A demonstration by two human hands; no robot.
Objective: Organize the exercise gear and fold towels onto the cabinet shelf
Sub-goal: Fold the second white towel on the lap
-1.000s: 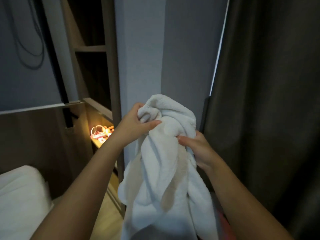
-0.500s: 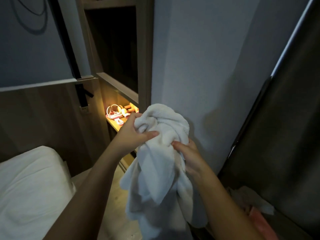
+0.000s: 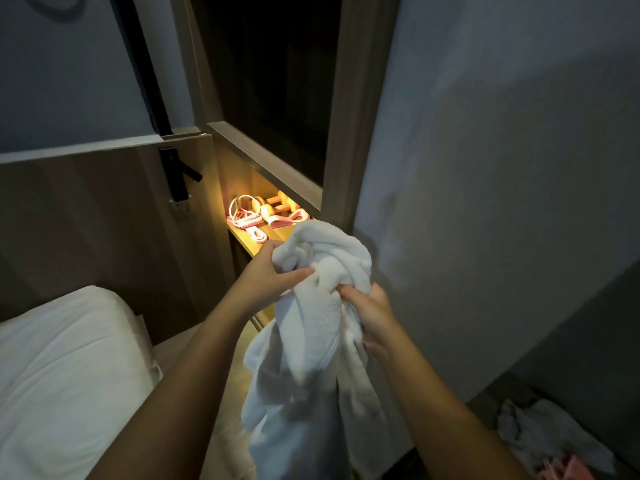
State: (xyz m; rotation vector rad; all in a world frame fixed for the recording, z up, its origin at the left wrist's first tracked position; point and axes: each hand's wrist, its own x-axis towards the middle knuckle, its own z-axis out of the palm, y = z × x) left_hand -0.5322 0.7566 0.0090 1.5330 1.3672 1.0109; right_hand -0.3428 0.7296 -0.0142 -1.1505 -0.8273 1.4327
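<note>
White terry towel (image 3: 311, 341), thick and limp, bunched in mid-air. Left hand (image 3: 270, 271) pinches the top folds; right hand (image 3: 370, 313) clutches a fold just lower. Long axis hangs floorward. Lit cabinet shelf (image 3: 244, 239) lies just beyond, up-left, with the left hand nearer. Pink exercise gear (image 3: 259, 216) lies on it.

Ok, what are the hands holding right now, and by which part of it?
A bunched white towel. The left hand pinches folds near its top; the right hand grips the gathered cloth slightly lower on its right. The rest hangs loose.
</note>
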